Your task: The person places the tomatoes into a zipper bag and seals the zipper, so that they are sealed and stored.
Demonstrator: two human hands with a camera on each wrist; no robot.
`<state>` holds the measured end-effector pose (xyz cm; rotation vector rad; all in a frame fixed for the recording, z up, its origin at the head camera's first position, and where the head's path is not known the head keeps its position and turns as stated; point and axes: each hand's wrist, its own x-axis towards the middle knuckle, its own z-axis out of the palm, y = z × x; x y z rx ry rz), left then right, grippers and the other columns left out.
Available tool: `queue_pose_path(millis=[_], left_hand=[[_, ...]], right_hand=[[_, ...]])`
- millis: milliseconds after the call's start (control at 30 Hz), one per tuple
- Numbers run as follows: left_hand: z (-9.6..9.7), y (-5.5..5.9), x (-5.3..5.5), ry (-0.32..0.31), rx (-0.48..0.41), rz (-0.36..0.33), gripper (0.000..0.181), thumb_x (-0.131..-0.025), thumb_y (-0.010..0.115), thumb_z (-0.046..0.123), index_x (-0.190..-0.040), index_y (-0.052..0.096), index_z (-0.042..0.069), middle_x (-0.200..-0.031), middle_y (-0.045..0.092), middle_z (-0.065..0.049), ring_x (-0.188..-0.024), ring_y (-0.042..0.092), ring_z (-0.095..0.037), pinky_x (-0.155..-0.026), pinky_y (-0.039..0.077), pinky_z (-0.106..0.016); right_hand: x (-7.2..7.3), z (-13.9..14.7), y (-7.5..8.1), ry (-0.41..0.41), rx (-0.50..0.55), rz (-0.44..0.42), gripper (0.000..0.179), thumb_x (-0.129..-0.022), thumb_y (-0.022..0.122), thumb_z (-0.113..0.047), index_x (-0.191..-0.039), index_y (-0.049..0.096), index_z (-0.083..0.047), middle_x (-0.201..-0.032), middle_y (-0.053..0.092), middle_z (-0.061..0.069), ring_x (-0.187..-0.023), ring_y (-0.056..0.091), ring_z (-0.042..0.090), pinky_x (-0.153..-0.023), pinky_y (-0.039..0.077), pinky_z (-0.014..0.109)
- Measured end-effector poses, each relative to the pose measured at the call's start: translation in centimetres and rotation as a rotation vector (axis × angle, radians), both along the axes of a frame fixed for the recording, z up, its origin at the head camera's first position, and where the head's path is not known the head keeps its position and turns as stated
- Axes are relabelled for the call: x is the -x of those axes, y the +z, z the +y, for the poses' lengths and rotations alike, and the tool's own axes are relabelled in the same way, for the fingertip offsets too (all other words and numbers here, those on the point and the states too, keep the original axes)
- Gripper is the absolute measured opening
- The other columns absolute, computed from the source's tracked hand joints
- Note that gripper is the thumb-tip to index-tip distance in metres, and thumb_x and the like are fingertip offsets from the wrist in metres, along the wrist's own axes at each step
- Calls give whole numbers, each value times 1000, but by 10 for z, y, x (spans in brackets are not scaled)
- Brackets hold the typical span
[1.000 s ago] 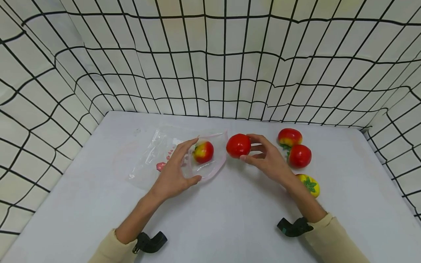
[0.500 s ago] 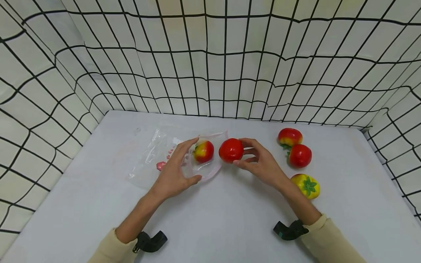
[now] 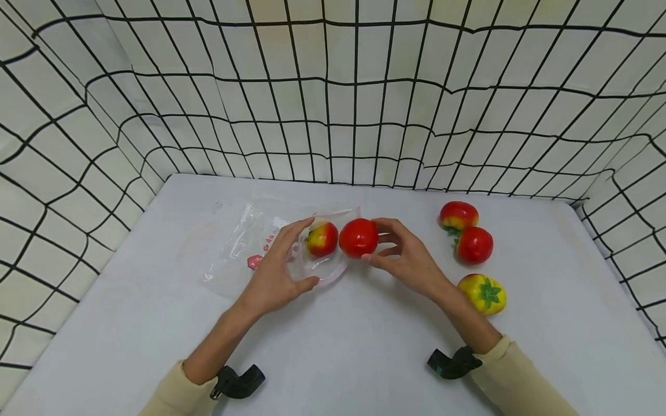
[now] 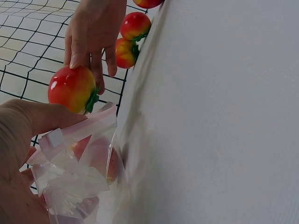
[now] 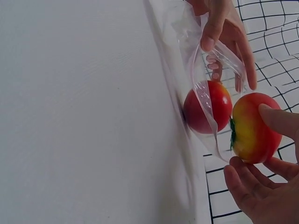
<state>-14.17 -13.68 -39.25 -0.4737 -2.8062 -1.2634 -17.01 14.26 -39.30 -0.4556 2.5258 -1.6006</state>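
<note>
My right hand (image 3: 411, 263) holds a glossy red toy tomato (image 3: 359, 238) between thumb and fingers, at the mouth of a clear zip bag (image 3: 231, 248). In the right wrist view the held tomato (image 5: 257, 135) shows a yellow side, its green leaves facing the bag. Inside the bag lies another red-and-yellow tomato (image 3: 322, 239). My left hand (image 3: 270, 280) curves round the bag near its mouth, thumb and fingers well apart. The left wrist view has that thumb (image 4: 56, 116) against the pinkish zip edge; the other fingers are partly hidden behind the plastic.
To the right lie three more toy tomatoes: a red-and-yellow one (image 3: 459, 215), a red one (image 3: 474, 245) touching or nearly touching it, and a yellow one (image 3: 484, 293) beside my right forearm. Black grid lines cover the white walls (image 3: 338, 104) around the white table (image 3: 354, 358).
My right hand has carried the held tomato leftward, from beside the bag to over its mouth. The left hand, the bag and the other tomatoes have stayed in place.
</note>
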Motion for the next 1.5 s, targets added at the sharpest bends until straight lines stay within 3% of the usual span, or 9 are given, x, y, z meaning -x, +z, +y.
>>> queue_pose_path(millis=[867, 1500], left_hand=[[1, 0, -2, -10, -4, 31, 110, -72, 92, 14, -163, 33, 31, -168, 36, -2, -154, 38, -30, -105, 55, -58], [1, 1, 0, -30, -3, 85, 110, -70, 93, 14, -162, 35, 32, -166, 38, -2, -153, 38, -27, -104, 56, -58]], right_hand=[[2, -14, -3, -23, -15, 13, 78, -84, 87, -16, -152, 47, -19, -148, 55, 6, -125, 63, 27, -104, 59, 46], [4, -29, -5, -124, -86, 63, 78, -83, 88, -18, -151, 49, -13, -140, 56, 11, -118, 65, 28, -98, 62, 45]])
